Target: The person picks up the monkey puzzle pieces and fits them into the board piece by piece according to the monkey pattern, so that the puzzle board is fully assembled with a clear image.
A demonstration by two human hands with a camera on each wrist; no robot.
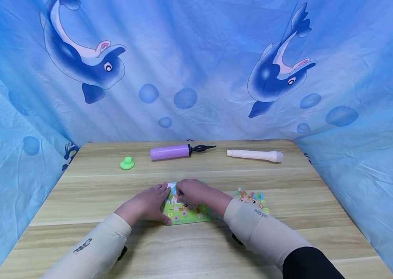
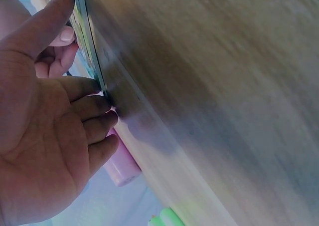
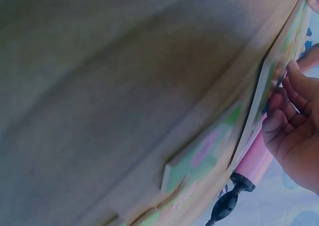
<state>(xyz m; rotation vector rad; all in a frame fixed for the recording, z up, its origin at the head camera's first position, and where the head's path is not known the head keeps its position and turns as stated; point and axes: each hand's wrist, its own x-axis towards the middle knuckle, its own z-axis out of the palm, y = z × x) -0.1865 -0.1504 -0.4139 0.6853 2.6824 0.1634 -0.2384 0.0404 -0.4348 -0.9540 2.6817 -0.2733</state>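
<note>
A cartoon jigsaw puzzle board (image 1: 188,217) with a green lower part lies flat on the table. My left hand (image 1: 151,203) rests along its left side, the thumb at the near corner and the fingers farther up the edge. Over the upper middle of the board is my right hand (image 1: 194,192), its fingers curled down at a puzzle piece mostly hidden under them. The right wrist view shows the thumb and bent fingers of the right hand (image 3: 299,116) against the board's surface. Loose puzzle pieces (image 1: 252,197) lie to the right, partly behind the right forearm.
A purple hand pump (image 1: 170,152) with a black nozzle lies at the back of the wooden table (image 1: 95,201). To its right is a white toy microphone (image 1: 255,155); to its left sits a green rubber duck (image 1: 127,163). Blue dolphin-print cloth (image 1: 196,69) surrounds the table.
</note>
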